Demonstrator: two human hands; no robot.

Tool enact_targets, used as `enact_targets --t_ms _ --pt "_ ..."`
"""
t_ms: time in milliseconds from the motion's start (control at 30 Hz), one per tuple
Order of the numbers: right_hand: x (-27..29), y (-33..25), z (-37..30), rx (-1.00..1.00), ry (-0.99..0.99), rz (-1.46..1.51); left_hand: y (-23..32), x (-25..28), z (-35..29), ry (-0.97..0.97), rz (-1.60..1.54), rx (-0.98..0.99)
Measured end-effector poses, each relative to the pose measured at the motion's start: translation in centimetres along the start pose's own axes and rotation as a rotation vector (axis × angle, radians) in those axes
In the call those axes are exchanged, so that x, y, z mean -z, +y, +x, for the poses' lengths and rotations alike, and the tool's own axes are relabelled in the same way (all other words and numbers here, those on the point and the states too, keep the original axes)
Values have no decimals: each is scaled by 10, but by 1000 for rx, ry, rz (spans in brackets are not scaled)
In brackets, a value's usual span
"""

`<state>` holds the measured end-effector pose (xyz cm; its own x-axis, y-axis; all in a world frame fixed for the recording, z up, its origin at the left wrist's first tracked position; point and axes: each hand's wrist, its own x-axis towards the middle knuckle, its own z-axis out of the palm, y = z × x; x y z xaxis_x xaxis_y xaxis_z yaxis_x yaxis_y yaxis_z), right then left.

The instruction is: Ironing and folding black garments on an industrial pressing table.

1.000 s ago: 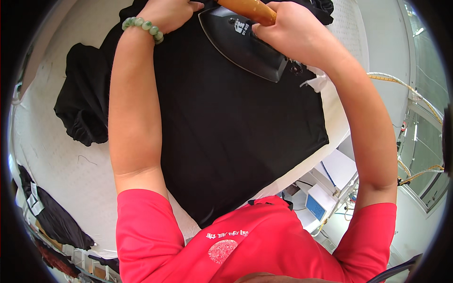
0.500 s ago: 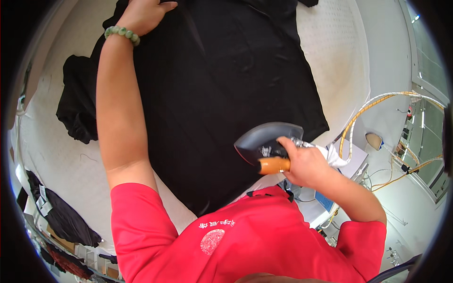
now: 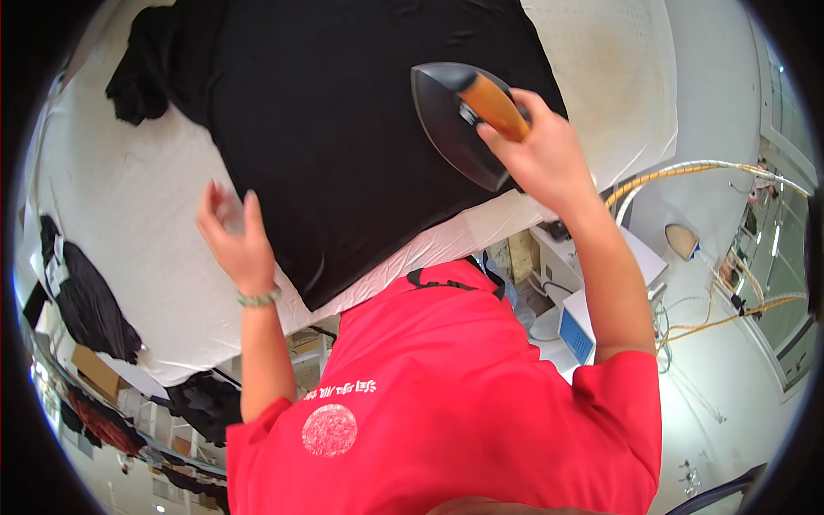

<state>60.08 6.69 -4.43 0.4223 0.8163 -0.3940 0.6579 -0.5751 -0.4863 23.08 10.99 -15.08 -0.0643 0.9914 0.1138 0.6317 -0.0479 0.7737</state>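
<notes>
A black garment [image 3: 335, 163] lies spread over the white padded ironing table [image 3: 176, 275], with a bunched part, perhaps a sleeve, at its upper left. My right hand [image 3: 549, 154] grips the orange-brown handle of a steam iron [image 3: 438, 120]. The dark iron points up and left over the garment's right side; whether its sole touches the cloth I cannot tell. Over the garment's lower left edge hovers my left hand [image 3: 236, 240], a little blurred, holding nothing, with thumb and fingers apart. A beaded bracelet [image 3: 259, 299] circles that wrist.
White and yellow hoses [image 3: 687, 170] arch away at the right. Below them stands a white unit with a blue panel [image 3: 577, 335]. Another black garment [image 3: 90, 296] with a pale tag lies at the table's left edge. Dark clothes [image 3: 206, 408] hang below at the lower left.
My left hand has left the garment's far upper left and come back toward me. The iron has moved up and turned. The garment now sits farther up in view.
</notes>
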Motion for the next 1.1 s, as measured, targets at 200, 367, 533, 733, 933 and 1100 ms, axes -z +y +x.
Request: enact_targets --t_ms 200,367,533,733,933,1100 --pt "-18 -58 61 163 -78 -209 11 36 -74 -236 213 414" --pt "-16 -94 59 138 -131 -234 -12 31 -100 -133 372 148" --pt "-31 -22 11 405 -272 -410 7 21 -121 59 185 355" --pt "-20 27 -100 305 -514 -531 23 58 -166 -165 336 550" --pt "-9 69 -95 253 -244 -329 -43 83 -185 -217 51 787" --pt "-28 60 -101 312 -247 -403 -58 98 -189 -173 -186 882"
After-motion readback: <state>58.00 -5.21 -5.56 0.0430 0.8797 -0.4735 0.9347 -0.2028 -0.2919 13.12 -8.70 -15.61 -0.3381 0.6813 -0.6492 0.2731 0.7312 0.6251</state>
